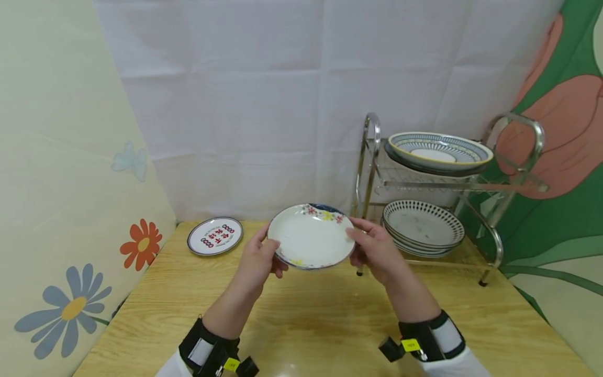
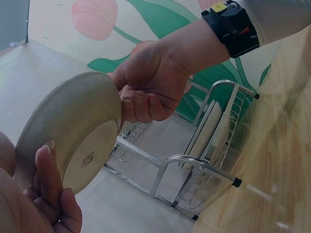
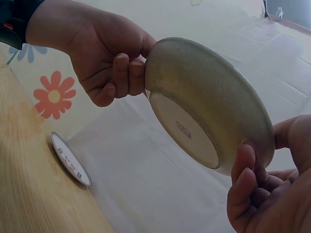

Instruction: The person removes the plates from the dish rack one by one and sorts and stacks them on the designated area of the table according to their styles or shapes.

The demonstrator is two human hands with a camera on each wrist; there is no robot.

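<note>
Both hands hold a white plate (image 1: 313, 238) with a dark blue rim patch and red and yellow flowers, raised above the table. My left hand (image 1: 256, 259) grips its left edge, thumb on the upper face and fingers beneath. On the opposite edge my right hand (image 1: 377, 248) pinches it the same way. From below, both wrist views show the plate's underside (image 3: 194, 92) with a foot ring and a small printed mark. Behind my left hand, a smaller white plate (image 1: 215, 236) with red characters and a dark rim lies on the wooden table.
At the right stands a two-tier metal rack (image 1: 372, 157). Its upper shelf bears a blue-patterned plate (image 1: 440, 149) over a darker one; on its lower level sits a stack of plates (image 1: 424, 225) with a black-dotted rim. A white cloth (image 1: 259, 104) hangs behind the table (image 1: 301, 324).
</note>
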